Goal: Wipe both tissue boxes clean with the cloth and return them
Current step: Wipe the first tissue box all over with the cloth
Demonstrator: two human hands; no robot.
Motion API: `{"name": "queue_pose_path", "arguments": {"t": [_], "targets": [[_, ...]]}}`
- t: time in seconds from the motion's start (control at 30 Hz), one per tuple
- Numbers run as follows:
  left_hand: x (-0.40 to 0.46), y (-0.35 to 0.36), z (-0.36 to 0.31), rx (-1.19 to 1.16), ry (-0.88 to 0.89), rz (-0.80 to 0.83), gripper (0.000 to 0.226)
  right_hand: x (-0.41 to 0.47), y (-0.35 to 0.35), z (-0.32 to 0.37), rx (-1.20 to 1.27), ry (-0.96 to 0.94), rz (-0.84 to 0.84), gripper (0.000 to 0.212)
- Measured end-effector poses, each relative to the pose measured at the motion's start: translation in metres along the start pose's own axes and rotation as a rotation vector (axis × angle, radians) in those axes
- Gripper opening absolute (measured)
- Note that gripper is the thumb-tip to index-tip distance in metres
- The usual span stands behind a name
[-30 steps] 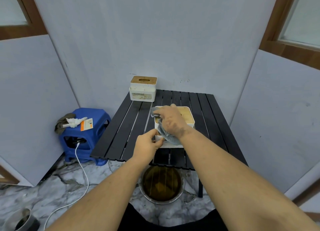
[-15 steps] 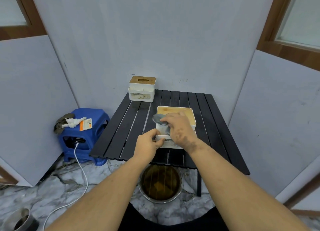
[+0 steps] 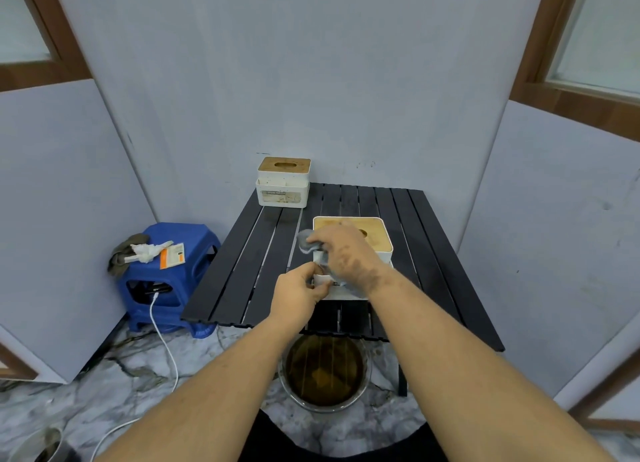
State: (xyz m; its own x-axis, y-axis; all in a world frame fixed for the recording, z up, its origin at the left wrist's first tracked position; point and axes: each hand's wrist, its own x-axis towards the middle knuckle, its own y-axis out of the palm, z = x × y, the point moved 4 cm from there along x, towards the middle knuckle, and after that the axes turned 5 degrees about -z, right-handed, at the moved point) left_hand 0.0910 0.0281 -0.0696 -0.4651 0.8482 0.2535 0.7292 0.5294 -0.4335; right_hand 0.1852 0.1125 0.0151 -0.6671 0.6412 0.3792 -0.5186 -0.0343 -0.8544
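Observation:
A white tissue box with a wooden lid (image 3: 375, 235) sits near the front of the black slatted table (image 3: 249, 254). My right hand (image 3: 343, 254) grips a grey cloth (image 3: 304, 242) and presses it on the box's front left corner. My left hand (image 3: 298, 290) pinches the box's lower front left edge and steadies it. A second white tissue box with a wooden lid (image 3: 283, 182) stands at the table's back left corner, untouched.
A blue plastic stool (image 3: 173, 288) with a rag and packets on top stands left of the table, with a white cable (image 3: 166, 344) trailing from it. A glass bowl of brown water (image 3: 325, 371) sits on the marble floor under the table's front edge. Walls close in on three sides.
My right hand with the cloth slid from the lid's top toward the box's front left corner. The left hand kept its hold on the box.

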Motion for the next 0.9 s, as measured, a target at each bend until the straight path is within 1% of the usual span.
{"name": "queue_pose_path", "arguments": {"t": [0.03, 0.1, 0.13, 0.17, 0.2, 0.27, 0.3, 0.33, 0.37, 0.4, 0.5, 0.57, 0.63, 0.7, 0.77, 0.8, 0.87, 0.9], "targets": [[0.001, 0.000, 0.000, 0.003, -0.007, 0.006, 0.019, 0.005, -0.005, -0.007, -0.025, 0.047, -0.011, 0.022], [0.002, 0.001, 0.003, -0.008, -0.043, 0.018, 0.019, 0.010, -0.019, -0.029, -0.118, 0.259, -0.050, 0.023], [0.002, 0.001, 0.003, -0.007, -0.055, 0.020, 0.019, 0.010, -0.025, -0.032, -0.187, 0.320, -0.063, 0.023], [0.001, 0.001, 0.004, -0.004, -0.057, 0.019, 0.020, 0.012, -0.026, -0.031, -0.232, 0.338, -0.055, 0.021], [0.001, 0.002, 0.005, -0.006, -0.052, 0.017, 0.021, 0.017, -0.022, -0.025, -0.233, 0.310, -0.036, 0.021], [0.001, 0.003, 0.005, -0.013, -0.036, 0.010, 0.021, 0.023, -0.009, -0.008, -0.067, 0.237, 0.032, 0.026], [0.001, 0.003, 0.004, -0.006, -0.031, 0.004, 0.021, 0.024, -0.006, 0.001, 0.080, 0.197, 0.066, 0.029], [0.001, 0.004, 0.004, 0.004, -0.028, -0.001, 0.021, 0.025, -0.008, 0.004, 0.189, 0.177, 0.060, 0.033], [0.002, 0.004, 0.003, 0.013, -0.028, -0.004, 0.022, 0.025, -0.013, 0.002, 0.208, 0.169, 0.014, 0.035], [0.002, 0.004, 0.002, 0.021, -0.033, -0.007, 0.023, 0.024, -0.017, -0.004, 0.155, 0.180, 0.002, 0.036], [0.002, 0.005, 0.000, 0.061, -0.057, -0.006, 0.022, 0.019, -0.023, -0.035, 0.101, 0.294, -0.049, 0.039], [0.001, 0.005, -0.001, 0.090, -0.062, -0.006, 0.021, 0.014, -0.025, -0.056, -0.004, 0.332, -0.076, 0.034], [0.000, 0.005, -0.003, 0.113, -0.063, -0.005, 0.020, 0.006, -0.030, -0.070, -0.188, 0.374, -0.095, 0.024], [0.000, 0.005, -0.003, 0.118, -0.059, -0.003, 0.018, -0.002, -0.037, -0.072, -0.279, 0.381, -0.134, 0.023], [0.000, 0.005, -0.003, 0.112, -0.056, 0.001, 0.018, -0.009, -0.037, -0.061, -0.213, 0.330, -0.152, 0.026], [0.000, 0.005, -0.003, 0.115, -0.058, 0.000, 0.017, -0.013, -0.033, -0.052, -0.167, 0.260, -0.143, 0.029], [0.000, 0.004, -0.002, 0.134, -0.055, -0.003, 0.018, -0.022, -0.024, -0.035, -0.121, 0.048, -0.101, 0.034], [0.000, 0.004, -0.002, 0.141, -0.050, -0.003, 0.018, -0.027, -0.020, -0.035, -0.101, -0.028, -0.111, 0.035]]}}
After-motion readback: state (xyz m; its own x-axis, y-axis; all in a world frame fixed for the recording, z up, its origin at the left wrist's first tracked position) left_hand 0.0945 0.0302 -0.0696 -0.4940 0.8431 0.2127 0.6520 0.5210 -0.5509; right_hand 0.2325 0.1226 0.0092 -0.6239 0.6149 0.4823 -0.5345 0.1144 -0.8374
